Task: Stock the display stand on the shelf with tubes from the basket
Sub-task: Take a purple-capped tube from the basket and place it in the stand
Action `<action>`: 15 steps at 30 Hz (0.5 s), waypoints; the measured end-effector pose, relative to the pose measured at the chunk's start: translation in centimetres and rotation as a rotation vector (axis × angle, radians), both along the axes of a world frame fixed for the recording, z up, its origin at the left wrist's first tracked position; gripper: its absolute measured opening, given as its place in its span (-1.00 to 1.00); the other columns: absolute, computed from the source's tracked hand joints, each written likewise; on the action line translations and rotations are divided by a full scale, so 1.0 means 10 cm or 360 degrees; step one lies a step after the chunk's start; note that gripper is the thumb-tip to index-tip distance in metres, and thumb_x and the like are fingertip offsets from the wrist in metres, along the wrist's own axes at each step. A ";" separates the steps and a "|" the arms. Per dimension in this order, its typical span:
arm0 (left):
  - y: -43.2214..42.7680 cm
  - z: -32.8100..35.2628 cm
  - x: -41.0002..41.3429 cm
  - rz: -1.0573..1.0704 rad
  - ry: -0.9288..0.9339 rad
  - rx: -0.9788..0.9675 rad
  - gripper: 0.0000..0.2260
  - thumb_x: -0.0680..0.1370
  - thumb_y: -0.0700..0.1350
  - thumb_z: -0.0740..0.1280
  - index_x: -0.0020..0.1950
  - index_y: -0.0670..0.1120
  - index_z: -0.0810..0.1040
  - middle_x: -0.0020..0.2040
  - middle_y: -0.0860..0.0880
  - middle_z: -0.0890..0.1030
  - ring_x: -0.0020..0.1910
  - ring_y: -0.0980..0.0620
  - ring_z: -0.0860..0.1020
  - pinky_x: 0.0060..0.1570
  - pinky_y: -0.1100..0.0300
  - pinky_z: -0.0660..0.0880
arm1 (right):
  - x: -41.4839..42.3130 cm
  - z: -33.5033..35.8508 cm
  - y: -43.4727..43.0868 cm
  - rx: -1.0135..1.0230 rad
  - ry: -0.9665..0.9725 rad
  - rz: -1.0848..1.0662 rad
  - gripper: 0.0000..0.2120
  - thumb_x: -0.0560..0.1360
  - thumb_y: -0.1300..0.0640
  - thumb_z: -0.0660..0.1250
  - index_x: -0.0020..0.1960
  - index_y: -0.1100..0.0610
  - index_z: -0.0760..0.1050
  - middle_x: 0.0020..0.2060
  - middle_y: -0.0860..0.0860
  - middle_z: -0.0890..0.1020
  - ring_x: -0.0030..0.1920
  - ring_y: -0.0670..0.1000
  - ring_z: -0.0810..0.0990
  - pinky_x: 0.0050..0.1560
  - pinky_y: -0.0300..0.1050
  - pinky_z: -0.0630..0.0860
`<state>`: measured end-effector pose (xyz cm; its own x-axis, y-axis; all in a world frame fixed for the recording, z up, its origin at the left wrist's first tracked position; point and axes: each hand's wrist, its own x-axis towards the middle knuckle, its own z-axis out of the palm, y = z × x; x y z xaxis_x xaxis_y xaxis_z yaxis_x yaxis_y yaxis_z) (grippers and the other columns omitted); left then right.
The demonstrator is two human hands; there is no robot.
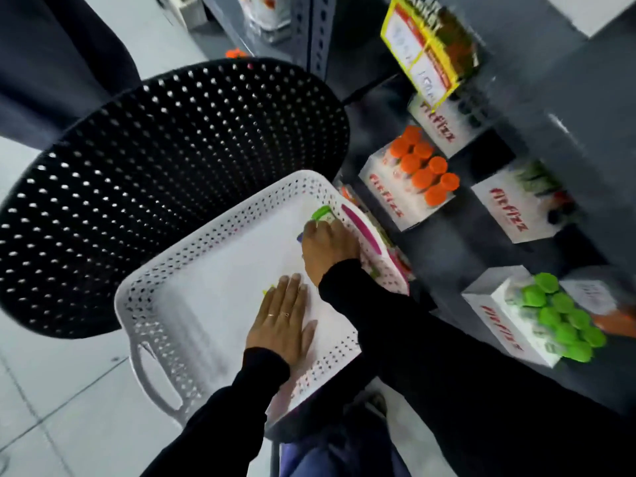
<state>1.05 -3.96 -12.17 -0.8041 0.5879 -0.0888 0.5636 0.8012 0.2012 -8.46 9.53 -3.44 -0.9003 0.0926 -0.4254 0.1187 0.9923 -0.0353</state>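
A white perforated basket (165,290) rests on a black perforated chair (172,160). My right hand (327,251) reaches into its far right corner, fingers closed on a green-capped tube (321,215). My left hand (284,318) lies flat inside the basket with fingers spread, and a bit of green (267,290) shows at its fingertips. On the grey shelf to the right stand white display stands: one holding green-capped tubes (557,315), one holding orange-capped tubes (425,166).
Two more white display stands (506,208) (437,122) sit further back on the shelf, their contents blurred. A yellow-framed box (426,46) stands above them. A grey shelf upright (318,25) rises behind the chair. Pale tiled floor lies at the left.
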 end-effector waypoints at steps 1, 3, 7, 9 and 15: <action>0.00 0.01 0.01 -0.0003 0.0009 -0.0006 -0.46 0.63 0.09 -0.20 0.52 -0.20 -0.08 0.51 -0.14 0.03 0.49 -0.10 -0.07 0.45 0.01 -0.09 | 0.00 -0.03 0.00 0.0001 -0.0010 -0.0013 -0.61 0.63 0.18 0.11 0.43 0.27 0.26 0.26 0.20 0.50 0.34 0.22 0.35 0.15 0.07 0.46; 0.01 0.04 0.00 0.0009 0.0004 -0.0006 -0.46 0.62 0.09 -0.20 0.49 -0.22 0.01 0.48 -0.16 0.13 0.49 -0.09 -0.10 0.44 0.01 -0.09 | 0.02 -0.07 0.01 -0.0030 -0.0003 -0.0032 -0.61 0.61 0.16 0.14 0.41 0.24 0.28 0.24 0.19 0.53 0.33 0.20 0.38 0.14 0.05 0.48; 0.01 0.06 -0.02 0.0018 -0.0093 -0.0031 -0.45 0.62 0.10 -0.21 0.45 -0.25 0.13 0.45 -0.16 0.17 0.49 -0.07 -0.14 0.44 0.03 -0.13 | 0.09 0.10 0.05 -0.0179 -0.0011 -0.0121 -0.60 0.55 0.13 0.25 0.36 0.19 0.33 0.17 0.18 0.59 0.24 0.21 0.49 0.10 0.05 0.52; 0.01 0.08 -0.02 0.0018 -0.0231 -0.0077 -0.42 0.62 0.11 -0.22 0.43 -0.27 0.19 0.44 -0.16 0.21 0.49 -0.06 -0.14 0.44 0.03 -0.12 | 0.16 0.28 0.11 -0.0307 -0.0013 -0.0198 -0.62 0.52 0.13 0.28 0.32 0.14 0.38 0.16 0.15 0.61 0.20 0.20 0.53 0.12 0.03 0.53; 0.14 0.44 -0.10 0.0142 -0.0460 -0.0134 -0.17 0.42 0.25 -0.45 0.51 -0.15 0.10 0.52 -0.08 0.00 0.49 -0.05 -0.06 0.42 0.10 -0.21 | 0.41 0.96 0.43 -0.0494 -0.0114 -0.0393 -0.77 0.51 0.15 0.30 0.15 0.16 0.46 0.11 0.20 0.60 0.10 0.24 0.57 -0.06 -0.07 0.50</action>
